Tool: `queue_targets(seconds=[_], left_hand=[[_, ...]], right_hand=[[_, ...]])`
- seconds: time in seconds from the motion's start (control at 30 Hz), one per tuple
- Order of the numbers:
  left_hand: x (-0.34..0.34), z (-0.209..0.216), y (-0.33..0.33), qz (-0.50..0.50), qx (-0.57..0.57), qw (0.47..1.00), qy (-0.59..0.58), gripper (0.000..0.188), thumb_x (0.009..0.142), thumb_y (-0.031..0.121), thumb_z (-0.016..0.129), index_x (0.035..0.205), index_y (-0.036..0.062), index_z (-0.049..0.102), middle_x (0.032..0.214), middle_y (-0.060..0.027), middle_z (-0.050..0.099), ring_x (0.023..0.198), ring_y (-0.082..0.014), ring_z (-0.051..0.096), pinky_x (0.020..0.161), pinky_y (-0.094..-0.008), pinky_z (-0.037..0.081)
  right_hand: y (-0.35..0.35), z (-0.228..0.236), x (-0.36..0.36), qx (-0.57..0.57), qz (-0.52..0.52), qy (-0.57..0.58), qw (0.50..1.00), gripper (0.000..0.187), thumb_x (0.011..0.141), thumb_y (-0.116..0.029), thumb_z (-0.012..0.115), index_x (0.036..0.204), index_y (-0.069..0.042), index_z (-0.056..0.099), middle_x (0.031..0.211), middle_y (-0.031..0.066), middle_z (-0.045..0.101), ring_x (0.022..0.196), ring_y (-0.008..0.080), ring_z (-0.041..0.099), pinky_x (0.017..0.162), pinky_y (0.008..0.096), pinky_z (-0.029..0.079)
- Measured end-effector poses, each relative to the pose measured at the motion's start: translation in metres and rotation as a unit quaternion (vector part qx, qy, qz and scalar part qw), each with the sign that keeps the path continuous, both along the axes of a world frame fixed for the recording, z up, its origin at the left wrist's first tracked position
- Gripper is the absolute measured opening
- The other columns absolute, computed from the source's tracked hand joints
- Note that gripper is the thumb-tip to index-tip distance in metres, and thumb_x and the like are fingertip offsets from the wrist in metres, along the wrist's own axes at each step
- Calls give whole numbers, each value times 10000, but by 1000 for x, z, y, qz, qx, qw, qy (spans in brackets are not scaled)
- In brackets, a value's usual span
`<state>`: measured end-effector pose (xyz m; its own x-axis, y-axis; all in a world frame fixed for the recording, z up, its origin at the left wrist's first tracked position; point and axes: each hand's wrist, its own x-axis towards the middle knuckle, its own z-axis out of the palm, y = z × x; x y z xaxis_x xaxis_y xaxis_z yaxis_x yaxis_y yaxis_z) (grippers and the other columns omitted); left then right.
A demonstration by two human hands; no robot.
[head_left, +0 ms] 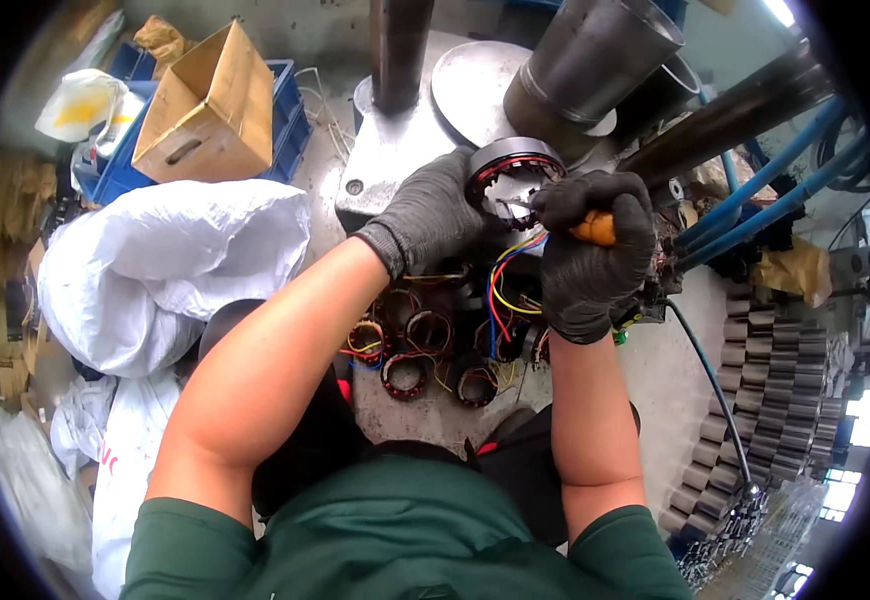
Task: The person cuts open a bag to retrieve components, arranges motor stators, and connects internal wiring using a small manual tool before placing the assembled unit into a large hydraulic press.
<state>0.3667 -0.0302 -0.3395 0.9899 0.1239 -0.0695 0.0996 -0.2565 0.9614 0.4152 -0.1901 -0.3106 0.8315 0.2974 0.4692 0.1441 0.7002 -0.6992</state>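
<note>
My left hand [435, 205], in a dark work glove, grips the side of a motor stator [517, 150], a metal ring with red-edged windings inside. Coloured lead wires [500, 285] in red, yellow and blue hang below it. In my gloved right hand [600, 250] is a screwdriver-like hand tool with an orange handle [596, 228]. Its thin metal shaft points into the stator's bore; whether the tip touches the windings I cannot tell. Beneath my hands, several more wound stators [428, 332] lie with their wires loose.
Behind the stator stands a grey machine base [365, 190] with upright posts [400, 55] and a tilted metal cylinder [595, 60]. White sacks [175, 260] and a cardboard box [210, 110] on blue crates are at left. Blue hoses [765, 190] and stacked metal cores [765, 390] are at right.
</note>
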Motion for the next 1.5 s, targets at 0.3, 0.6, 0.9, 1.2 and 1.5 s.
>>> queue_targets(seconds=[0.3, 0.6, 0.9, 1.2, 1.5], left_hand=[[0, 1, -1, 1, -47, 999, 17, 883, 653, 334, 967, 1335, -16, 528, 1243, -126, 696, 1121, -156, 662, 988, -339, 548], [-7, 8, -2, 24, -19, 1000, 7, 885, 625, 347, 975, 1302, -39, 555, 1146, -132, 724, 1065, -161, 681, 950, -342, 559], [-7, 19, -2, 19, 46, 997, 56, 903, 622, 344, 968, 1331, -23, 546, 1190, -144, 714, 1087, -190, 683, 976, -354, 549], [-7, 10, -2, 31, 108, 993, 36, 886, 633, 359, 968, 1321, -25, 562, 1192, -144, 715, 1064, -190, 692, 972, -353, 552], [-2, 5, -4, 20, 77, 997, 25, 864, 640, 331, 958, 1329, -9, 563, 1181, -132, 724, 1068, -192, 694, 966, -348, 558]], right_hand=[[3, -8, 4, -31, -10, -46, 998, 235, 948, -272, 578, 908, -41, 604, 730, 110, 628, 643, 213, 589, 620, 355, 510], [4, -7, -2, -28, -24, -29, 999, 253, 946, -278, 564, 945, -29, 612, 711, 129, 612, 640, 237, 590, 669, 390, 505], [1, -3, -3, -59, -19, -11, 998, 286, 942, -315, 523, 915, -39, 592, 744, 129, 608, 690, 246, 592, 746, 421, 529], [-3, 11, -7, -60, -16, -4, 998, 282, 948, -326, 519, 925, -55, 596, 706, 109, 593, 694, 250, 616, 749, 447, 538], [-3, -5, 2, -65, -33, 2, 997, 287, 956, -314, 520, 931, -40, 602, 714, 108, 581, 671, 249, 585, 730, 429, 527]])
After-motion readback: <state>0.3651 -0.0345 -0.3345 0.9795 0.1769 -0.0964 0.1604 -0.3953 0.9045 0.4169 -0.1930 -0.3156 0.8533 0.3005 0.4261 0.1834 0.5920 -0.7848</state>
